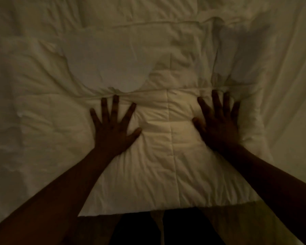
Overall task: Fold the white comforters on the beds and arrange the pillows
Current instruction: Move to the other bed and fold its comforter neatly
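The white quilted comforter point(168, 144) lies spread across the bed under dim light, its near edge by the person's legs. The left hand point(113, 128) and right hand point(217, 124) press flat on it, fingers straight and splayed, the 2 well apart.

head: worn on person's head | faces forward and down | close over comforter point(168, 138) | single view

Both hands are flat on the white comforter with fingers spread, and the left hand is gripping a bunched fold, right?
Not quite. The head view shows the left hand gripping nothing: like the right hand, it presses flat on the white comforter, fingers spread.
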A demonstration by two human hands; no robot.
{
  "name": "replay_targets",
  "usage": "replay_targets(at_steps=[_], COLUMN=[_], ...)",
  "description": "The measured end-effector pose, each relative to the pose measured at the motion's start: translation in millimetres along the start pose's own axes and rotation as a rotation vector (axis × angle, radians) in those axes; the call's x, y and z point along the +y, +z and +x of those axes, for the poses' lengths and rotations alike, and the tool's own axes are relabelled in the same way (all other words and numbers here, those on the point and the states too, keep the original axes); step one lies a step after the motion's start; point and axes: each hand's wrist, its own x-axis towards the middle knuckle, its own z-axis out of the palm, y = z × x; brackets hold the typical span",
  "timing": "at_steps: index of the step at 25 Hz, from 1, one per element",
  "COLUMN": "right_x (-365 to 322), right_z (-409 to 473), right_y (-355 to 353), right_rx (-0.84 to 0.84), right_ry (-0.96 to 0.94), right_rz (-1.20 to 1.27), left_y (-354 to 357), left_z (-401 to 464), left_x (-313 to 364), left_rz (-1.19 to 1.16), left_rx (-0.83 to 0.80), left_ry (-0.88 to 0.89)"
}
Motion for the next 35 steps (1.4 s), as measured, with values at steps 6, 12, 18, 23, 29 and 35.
replay_targets(at_steps=[6,12,18,23,29,35], right_x=[7,21,12,2,-24,-70], right_z=[-106,-101,-81,-87,-108,-179], right_y=[-17,39,99,69,19,-13], right_rx=[-0.081,-0.072,0.116,0.002,-0.086,0.112], right_ry=[-0.072,-0.116,-0.149,-0.078,0.087,0.212], right_rz=[-0.063,-0.039,0.006,-0.053,0.014,0.356], left_y=[-12,43,100,69,21,-17], left_z=[-114,-107,-93,-99,-128,-198], left_x=[9,21,18,13,2,2], left_rz=[-0.057,-0.086,-0.085,-0.108,-0.243,-0.595], left_rx=[-0.037,-0.101,-0.001,-0.063,-0.146,-0.002], left_ry=[-0.107,-0.175,-0.169,-0.187,-0.164,-0.376])
